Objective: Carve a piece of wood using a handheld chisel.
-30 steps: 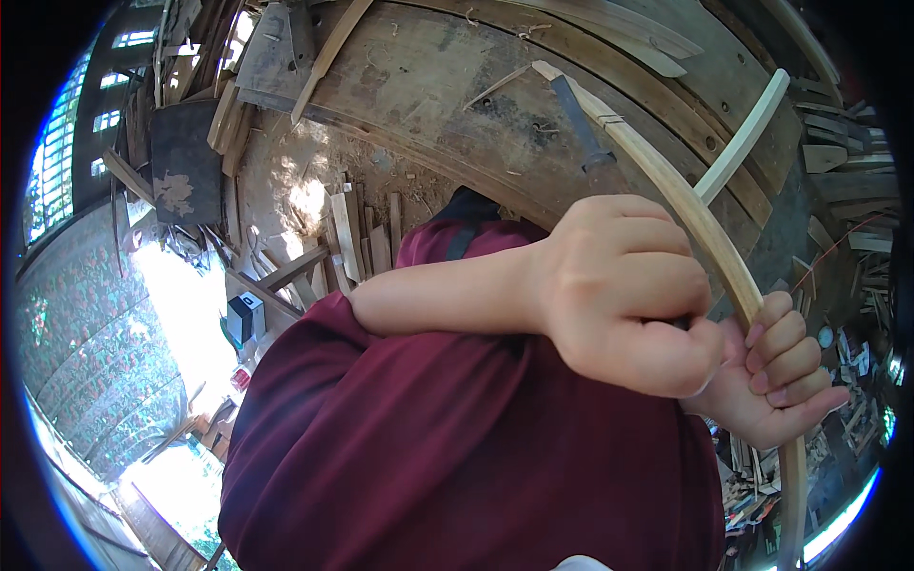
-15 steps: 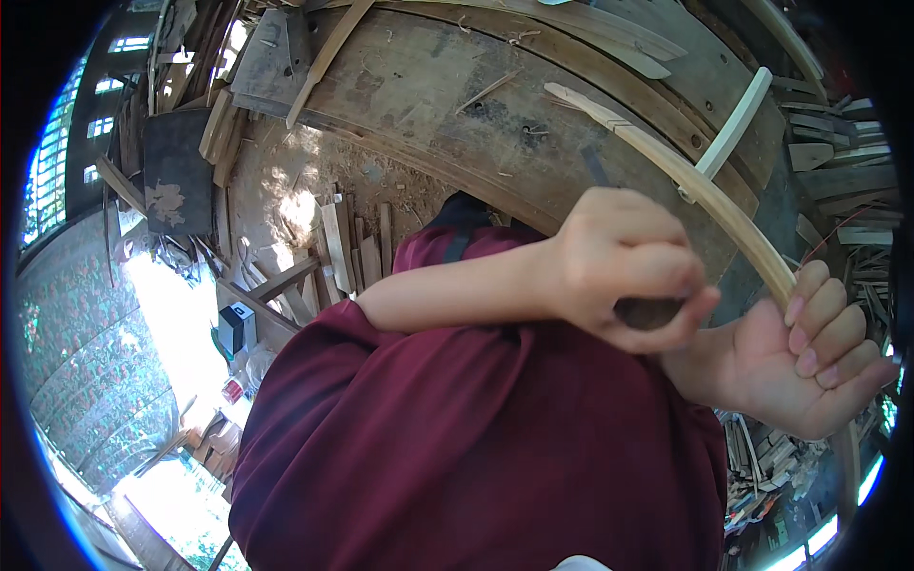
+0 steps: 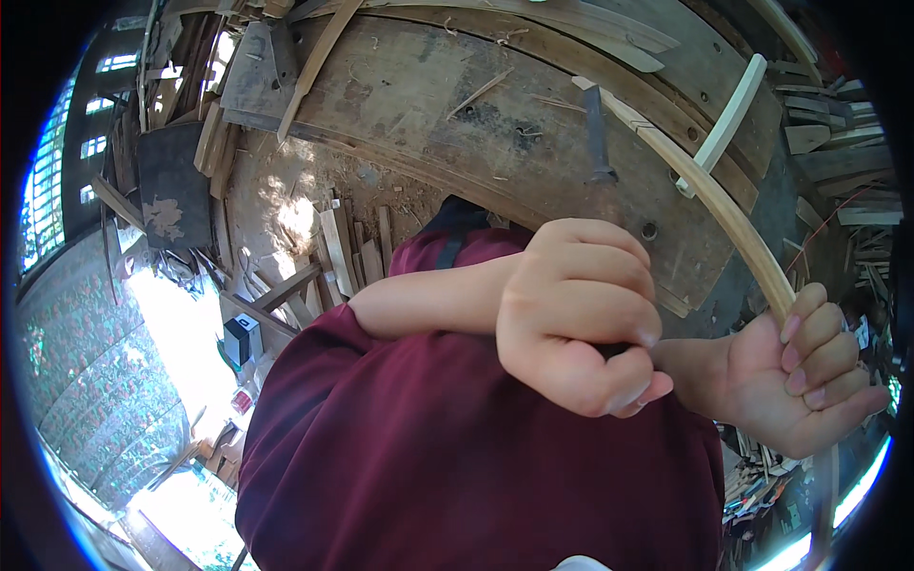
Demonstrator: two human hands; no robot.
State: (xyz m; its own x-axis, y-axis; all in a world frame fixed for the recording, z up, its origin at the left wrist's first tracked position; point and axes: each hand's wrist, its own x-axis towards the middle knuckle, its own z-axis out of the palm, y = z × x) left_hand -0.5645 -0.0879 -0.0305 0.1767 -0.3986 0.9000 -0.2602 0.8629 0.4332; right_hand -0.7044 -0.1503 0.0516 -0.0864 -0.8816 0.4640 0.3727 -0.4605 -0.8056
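Observation:
My left hand point(image 3: 581, 324) is closed in a fist, back of the hand up, in front of my right wrist. Beyond its knuckles points a chisel point(image 3: 598, 138) with a dark flat blade; most of its handle is hidden in the fist. The chisel's blade end overlaps the far tip of a long curved wooden strip point(image 3: 724, 205) in the picture. My right hand point(image 3: 804, 381), palm toward me, has its fingers wrapped round the near end of this pale strip. The strip runs away over the workbench point(image 3: 400, 90).
A pale wooden bar point(image 3: 733, 124) crosses under the strip. Thin shavings and a sliver point(image 3: 481, 92) lie on the bench. Stacked boards point(image 3: 847, 157) are at the right. Wood offcuts point(image 3: 338, 247) stand below the bench edge, with a small box point(image 3: 243, 338) farther left.
My left fist has moved left and slightly nearer to me, turning so the chisel's blade shows more plainly. My right hand and the strip have shifted only a little.

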